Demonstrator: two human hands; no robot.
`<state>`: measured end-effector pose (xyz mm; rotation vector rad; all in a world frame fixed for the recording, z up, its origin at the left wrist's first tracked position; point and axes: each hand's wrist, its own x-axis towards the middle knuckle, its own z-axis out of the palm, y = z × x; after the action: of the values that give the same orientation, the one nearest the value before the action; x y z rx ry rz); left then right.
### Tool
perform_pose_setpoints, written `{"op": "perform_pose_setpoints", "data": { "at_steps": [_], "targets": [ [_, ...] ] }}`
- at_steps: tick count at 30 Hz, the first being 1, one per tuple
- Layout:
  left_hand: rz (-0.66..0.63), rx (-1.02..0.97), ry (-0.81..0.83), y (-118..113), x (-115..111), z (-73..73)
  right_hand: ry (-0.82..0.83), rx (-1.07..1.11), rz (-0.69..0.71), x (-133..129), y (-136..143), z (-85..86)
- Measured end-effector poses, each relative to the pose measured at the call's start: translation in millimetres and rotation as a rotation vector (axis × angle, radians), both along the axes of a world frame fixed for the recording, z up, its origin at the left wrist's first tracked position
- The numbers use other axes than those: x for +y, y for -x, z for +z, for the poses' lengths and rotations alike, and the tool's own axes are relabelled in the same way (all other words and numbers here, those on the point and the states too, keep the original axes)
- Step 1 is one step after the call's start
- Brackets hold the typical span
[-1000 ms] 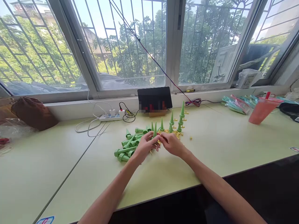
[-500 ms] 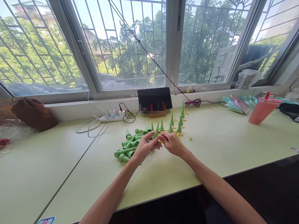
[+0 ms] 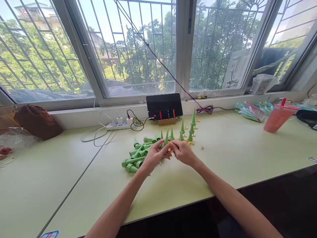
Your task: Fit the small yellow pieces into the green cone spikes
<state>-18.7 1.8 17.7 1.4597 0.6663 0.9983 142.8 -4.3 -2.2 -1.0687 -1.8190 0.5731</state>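
My left hand [image 3: 154, 156] grips a green cone-shaped spike [image 3: 166, 138] that points up and away. My right hand [image 3: 182, 152] meets it fingertip to fingertip and pinches a small yellow piece [image 3: 170, 149] against the cone's base. Left of my hands lies a pile of green spikes [image 3: 135, 156] on their sides. Behind my hands several spikes stand upright [image 3: 192, 127], some with yellow pieces on their sides. Loose yellow pieces [image 3: 188, 142] are scattered at their feet.
A pale green table [image 3: 223, 158] runs under a barred window. At the back stand a black device on a wooden stand [image 3: 164, 106], a power strip [image 3: 118, 125] with cables, a brown bag [image 3: 37, 120] at left, a pink cup [image 3: 279, 117] and packets [image 3: 250, 110] at right.
Both hands have stayed together at the same spot. The green cone in my left hand has tilted slightly and my right fingers have worked closer against its base.
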Motion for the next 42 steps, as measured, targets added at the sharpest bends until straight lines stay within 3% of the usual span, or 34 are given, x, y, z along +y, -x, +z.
{"op": "perform_pose_setpoints", "data": {
  "at_steps": [8, 25, 36, 42],
  "targets": [
    [0.113, 0.036, 0.035, -3.7, -0.8, 0.4, -0.09, 0.014, -0.07, -0.8, 0.5, 4.6],
    [0.107, 0.132, -0.163, -2.2, 1.7, -4.5, -0.083, -0.012, -0.059, 0.0, -0.2, 4.4],
    [0.153, 0.154, -0.145, -3.8, 4.0, -8.7, -0.073, 0.002, -0.086, -0.9, 0.2, 4.8],
    [0.147, 0.096, -0.041, -4.9, 0.1, -2.1, -0.073, 0.01, -0.101, -1.6, 0.1, 5.9]
  ]
}}
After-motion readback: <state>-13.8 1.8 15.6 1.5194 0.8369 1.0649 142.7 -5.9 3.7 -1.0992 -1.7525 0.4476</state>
